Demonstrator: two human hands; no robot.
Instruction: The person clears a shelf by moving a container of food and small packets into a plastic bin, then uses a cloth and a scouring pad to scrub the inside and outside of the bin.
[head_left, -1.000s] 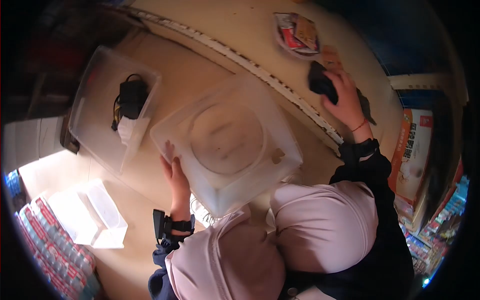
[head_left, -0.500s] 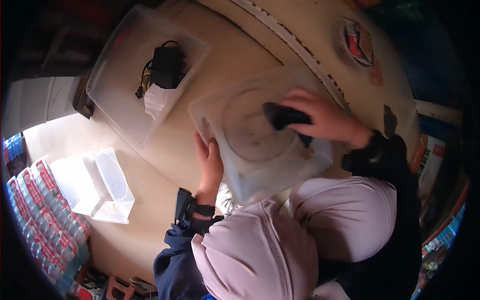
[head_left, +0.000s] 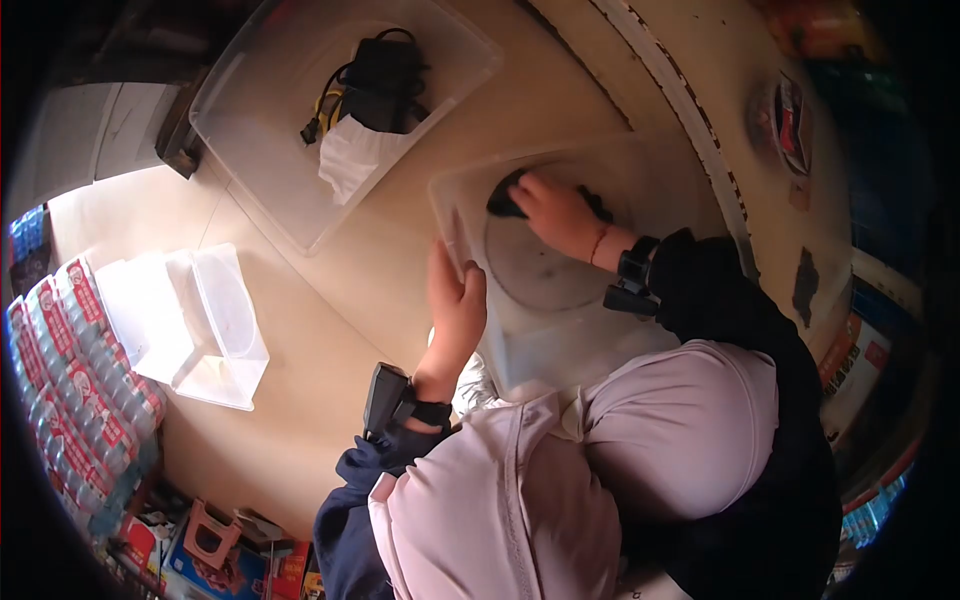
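Observation:
A translucent plastic storage bin (head_left: 545, 345) with a faint round ring on its surface lies tilted in front of my knees. My left hand (head_left: 458, 310) holds its left edge, the thumb on the near side and some fingers hidden behind the wall. Inside the ring's upper part, my right hand (head_left: 562, 215) presses a black cloth (head_left: 505, 196) against the plastic. The fingers are closed on the cloth, and a dark end of it sticks out beyond the hand on the right.
Another clear bin (head_left: 300, 225) holds a black power adapter (head_left: 385, 85) with cords and a white crumpled piece. At left stand a smaller clear container (head_left: 225, 310) and packs of bottled drinks (head_left: 80, 390). A pink stool (head_left: 212, 535) and boxes lie at the bottom.
My right hand has moved left and slightly up across the plastic with the black cloth. My left hand still holds the edge. The whole view has shifted a little.

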